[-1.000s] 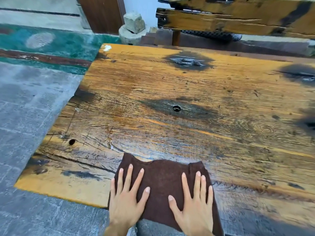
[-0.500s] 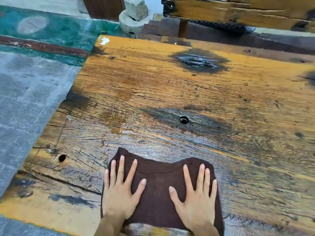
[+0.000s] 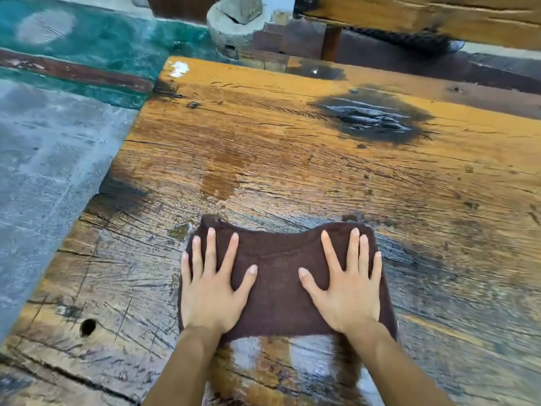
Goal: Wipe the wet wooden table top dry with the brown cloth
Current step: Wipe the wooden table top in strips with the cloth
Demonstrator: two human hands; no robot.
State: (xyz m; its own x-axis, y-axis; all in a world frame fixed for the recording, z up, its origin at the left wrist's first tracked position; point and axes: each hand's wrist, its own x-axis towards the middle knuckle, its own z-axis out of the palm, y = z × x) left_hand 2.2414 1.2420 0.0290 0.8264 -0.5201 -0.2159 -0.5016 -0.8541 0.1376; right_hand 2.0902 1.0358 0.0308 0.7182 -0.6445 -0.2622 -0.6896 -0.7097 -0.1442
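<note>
The brown cloth (image 3: 278, 291) lies flat on the wooden table top (image 3: 292, 159), a little in from the near edge. My left hand (image 3: 212, 291) presses flat on the cloth's left half, fingers spread. My right hand (image 3: 345, 285) presses flat on its right half in the same way. Neither hand grips the cloth; both palms rest on it. Wet sheen shows on the wood just behind the cloth, between my forearms, and a small puddle (image 3: 181, 230) sits by the cloth's far left corner. A damp patch (image 3: 219, 183) lies farther ahead.
The table's left edge (image 3: 117, 171) drops to a grey concrete floor (image 3: 44, 171) with a green painted strip (image 3: 87, 39). A stone block on a round base (image 3: 234, 22) stands beyond the far corner. A wooden bench (image 3: 424, 22) runs along the far side. A hole (image 3: 87, 326) pierces the near left wood.
Both hands have pushed the cloth forward, away from the near edge, across the table. A wet streak now shows behind the cloth. The view has tilted forward with them.
</note>
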